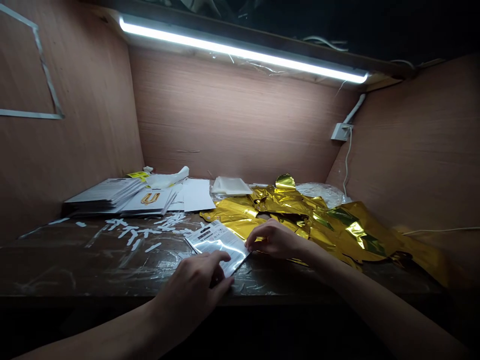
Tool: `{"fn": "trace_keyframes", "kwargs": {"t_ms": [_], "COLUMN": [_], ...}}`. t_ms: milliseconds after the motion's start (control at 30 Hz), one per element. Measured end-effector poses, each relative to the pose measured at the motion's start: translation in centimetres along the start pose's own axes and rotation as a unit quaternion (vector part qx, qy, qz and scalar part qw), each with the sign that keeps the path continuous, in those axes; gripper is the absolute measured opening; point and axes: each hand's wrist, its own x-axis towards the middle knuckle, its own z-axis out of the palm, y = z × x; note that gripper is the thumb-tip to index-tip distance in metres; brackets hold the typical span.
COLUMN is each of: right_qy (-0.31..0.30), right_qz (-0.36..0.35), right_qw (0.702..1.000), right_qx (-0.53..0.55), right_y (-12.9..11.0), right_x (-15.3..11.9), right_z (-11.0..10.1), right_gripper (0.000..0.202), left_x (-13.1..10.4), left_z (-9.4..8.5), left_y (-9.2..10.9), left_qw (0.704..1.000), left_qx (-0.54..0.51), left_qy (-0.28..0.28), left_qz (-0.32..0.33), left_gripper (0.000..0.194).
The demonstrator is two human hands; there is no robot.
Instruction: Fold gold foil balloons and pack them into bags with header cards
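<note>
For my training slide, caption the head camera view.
Left hand and right hand at a printed packet beside crumpled gold foil, under a bright tube light.

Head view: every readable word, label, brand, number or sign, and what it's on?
"U": gold letter on the white card at the front of the left-hand pile.
Unreadable, too small: print on the clear-fronted packet at the hands.
Unreadable, too small: print atop the packet stack.
No brand or number legible.
</note>
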Motion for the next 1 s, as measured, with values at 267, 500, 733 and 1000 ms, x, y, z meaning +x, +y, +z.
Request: {"fn": "trace_keyframes", "kwargs": {"t_ms": [267, 500, 733, 1000], "right_qy": [0.007, 0.000, 0.036, 0.062], "right_qz": [0.105, 0.117, 0.083, 0.122], "right_qw": [0.994, 0.993, 0.980, 0.953], "right_qx": [0.017, 0.030, -0.175, -0.268], "right_y": [0.4, 1.5, 0.6, -3.0], "right_x": [1.4, 2.6, 1.6, 2.3], "right_z": [0.1, 1.1, 2.5, 5.0], "right_gripper": [0.020, 0.010, 0.026, 0.023], "left_x": [0.4, 0.3, 0.5, 1.2], "left_z": [-0.2, -0.8, -2.6, -2.9], "left_y": [-0.2, -1.7, -1.2, -1.2], "left_qw": [0.998, 0.997, 0.986, 0.988], "left_qx": [-0.030, 0.035, 0.042, 0.037], "left_qy": [0.005, -0.068, -0.150, -0.124], "left_qz": [-0.053, 0.022, 0.061, 0.080], "left_gripper": [0.020, 0.019, 0.017, 0.017]}}
